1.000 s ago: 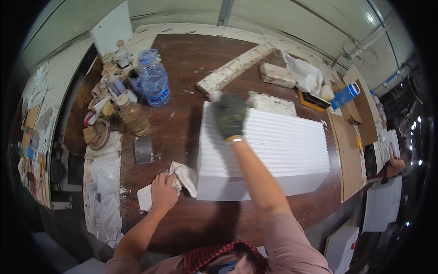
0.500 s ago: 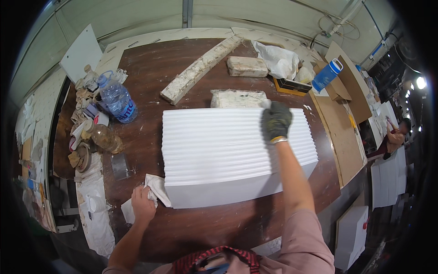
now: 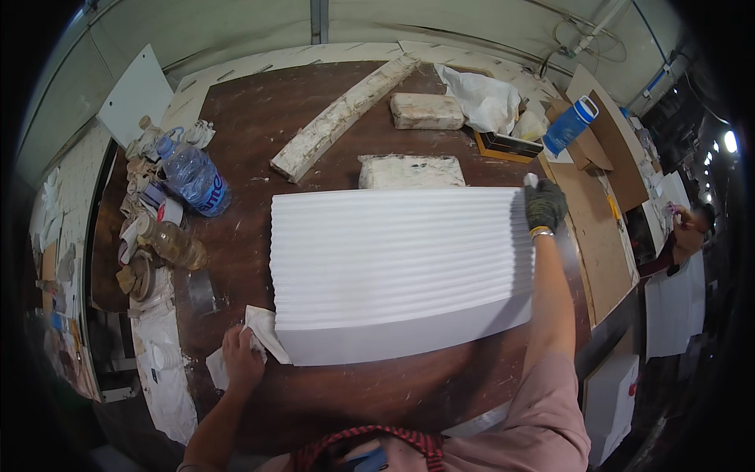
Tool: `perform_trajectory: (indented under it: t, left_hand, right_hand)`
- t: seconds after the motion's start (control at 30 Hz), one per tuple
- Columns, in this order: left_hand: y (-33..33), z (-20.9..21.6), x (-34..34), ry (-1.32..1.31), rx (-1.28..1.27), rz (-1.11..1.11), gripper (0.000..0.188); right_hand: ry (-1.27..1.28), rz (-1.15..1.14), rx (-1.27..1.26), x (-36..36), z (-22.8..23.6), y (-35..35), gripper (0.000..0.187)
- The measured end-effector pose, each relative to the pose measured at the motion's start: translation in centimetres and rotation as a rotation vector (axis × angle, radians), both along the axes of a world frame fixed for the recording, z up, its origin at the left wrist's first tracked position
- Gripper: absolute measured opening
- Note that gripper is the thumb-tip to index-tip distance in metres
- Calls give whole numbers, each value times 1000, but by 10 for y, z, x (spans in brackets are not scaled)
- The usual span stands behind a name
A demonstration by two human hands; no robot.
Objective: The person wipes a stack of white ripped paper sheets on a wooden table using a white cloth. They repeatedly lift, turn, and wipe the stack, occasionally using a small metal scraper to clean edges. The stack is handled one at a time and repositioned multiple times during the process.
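A stack of white boards with a ridged top (image 3: pixel 401 252) lies in the middle of the brown table. My right hand (image 3: pixel 546 206), in a dark grey-green work glove, is at the stack's far right corner. Its fingers are closed round a small white piece (image 3: pixel 532 180), mostly hidden by the glove. My bare left hand (image 3: pixel 242 354) is beside the near left corner, its fingers closed on a crumpled white cloth (image 3: pixel 263 326) that touches the stack. Just behind the stack lies a white-smeared block (image 3: pixel 411 171).
A long plaster-smeared bar (image 3: pixel 338 122) and another wrapped block (image 3: pixel 427 112) lie at the back. On the left stand a large plastic bottle (image 3: pixel 195 177), a brown-stained bottle (image 3: pixel 174 242) and rags. A blue bottle (image 3: pixel 572 126) and cardboard (image 3: pixel 602 244) line the right. A person (image 3: pixel 686 236) works far right.
My right hand has swept rightward over the far side of the stack to its right corner. My left hand has stayed on the cloth, and the view has shifted slightly.
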State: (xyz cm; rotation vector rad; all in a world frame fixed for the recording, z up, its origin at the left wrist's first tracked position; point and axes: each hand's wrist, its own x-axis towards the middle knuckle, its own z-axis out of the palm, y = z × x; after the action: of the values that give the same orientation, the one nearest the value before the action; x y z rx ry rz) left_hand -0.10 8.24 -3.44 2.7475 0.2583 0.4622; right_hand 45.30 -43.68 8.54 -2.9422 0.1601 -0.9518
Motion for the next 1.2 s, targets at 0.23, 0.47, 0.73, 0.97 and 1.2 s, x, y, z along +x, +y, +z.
perform_trajectory:
  t: [0.23,0.47,0.73,0.97,1.2]
  left_hand:
    - [-1,2,2,34,12,31,45]
    - [-1,3,3,-23,-25,9,44]
    - [-1,7,2,-37,-57,9,44]
    - [-1,9,2,-40,-49,15,46]
    - [-3,9,3,-5,-28,40,45]
  right_hand:
    - [63,434,16,-95,-17,191,28]
    - [35,797,273,-198,-23,435,27]
    - [-83,929,343,-196,-10,440,17]
    - [34,581,69,-110,-22,247,12]
    - [135,-135,-69,-43,-14,36,25]
